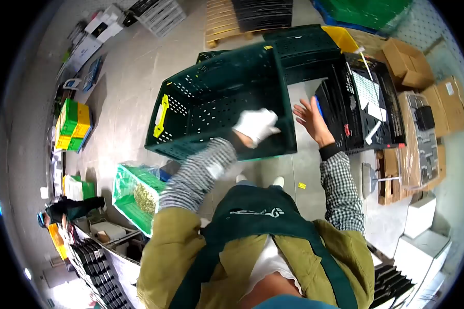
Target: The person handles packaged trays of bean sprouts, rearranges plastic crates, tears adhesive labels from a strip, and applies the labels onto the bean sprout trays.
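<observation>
Grip of left hand (254, 126) unclear, right hand (313, 121) released, dark green perforated crate (227, 72), yellow handle (161, 116)

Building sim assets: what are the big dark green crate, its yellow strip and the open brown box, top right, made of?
Green crate: likely moulded plastic, slight sheen; regular holes in its walls.
Yellow strip: probably plastic, smooth-looking, even colour; painted metal possible.
Brown box: looks like cardboard, matt; folded flaps.
</observation>
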`<move>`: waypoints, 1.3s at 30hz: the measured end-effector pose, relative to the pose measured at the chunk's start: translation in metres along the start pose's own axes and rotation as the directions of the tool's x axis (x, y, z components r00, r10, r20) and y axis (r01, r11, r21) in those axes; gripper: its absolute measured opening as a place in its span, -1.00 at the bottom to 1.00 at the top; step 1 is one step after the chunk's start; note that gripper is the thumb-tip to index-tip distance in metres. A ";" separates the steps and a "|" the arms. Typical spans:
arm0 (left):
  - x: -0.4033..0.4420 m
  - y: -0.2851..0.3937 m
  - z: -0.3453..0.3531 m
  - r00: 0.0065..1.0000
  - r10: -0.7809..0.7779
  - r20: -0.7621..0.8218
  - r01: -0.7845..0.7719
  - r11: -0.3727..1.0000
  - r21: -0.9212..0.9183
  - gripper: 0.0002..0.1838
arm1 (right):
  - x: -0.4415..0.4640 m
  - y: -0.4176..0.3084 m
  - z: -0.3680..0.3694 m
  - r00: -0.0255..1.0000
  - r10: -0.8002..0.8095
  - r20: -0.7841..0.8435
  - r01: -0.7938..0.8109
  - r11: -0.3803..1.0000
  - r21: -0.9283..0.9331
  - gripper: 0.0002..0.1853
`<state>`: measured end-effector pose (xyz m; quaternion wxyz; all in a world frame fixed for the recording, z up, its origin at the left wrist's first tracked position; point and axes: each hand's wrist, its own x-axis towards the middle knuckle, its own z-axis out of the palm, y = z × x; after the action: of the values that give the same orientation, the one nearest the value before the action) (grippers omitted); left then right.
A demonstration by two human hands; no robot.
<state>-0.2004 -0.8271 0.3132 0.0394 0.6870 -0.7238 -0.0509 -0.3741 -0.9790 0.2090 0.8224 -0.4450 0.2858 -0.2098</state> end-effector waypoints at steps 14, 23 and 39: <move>-0.101 -0.264 0.053 0.236 -0.622 -0.747 0.963 0.250 0.097 -0.23 | 0.106 0.002 -0.024 0.969 0.166 -0.182 -0.245 0.721 -0.648 -0.02; -0.226 -0.376 0.116 0.364 -0.673 0.643 0.457 -0.472 -0.753 -0.63 | 0.137 -0.031 -0.001 0.945 0.125 -0.302 -0.295 0.723 -0.625 -0.72; -0.067 -0.103 0.103 0.862 -0.163 0.479 0.337 0.891 -0.304 -0.10 | 0.285 -0.044 0.147 0.661 -0.461 0.592 0.452 -0.385 -0.805 -0.39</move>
<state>-0.1081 -0.7630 0.1983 -0.0014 0.7263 -0.5927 -0.3481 -0.0681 -1.0822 0.2309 0.0470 -0.9586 0.1296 -0.2494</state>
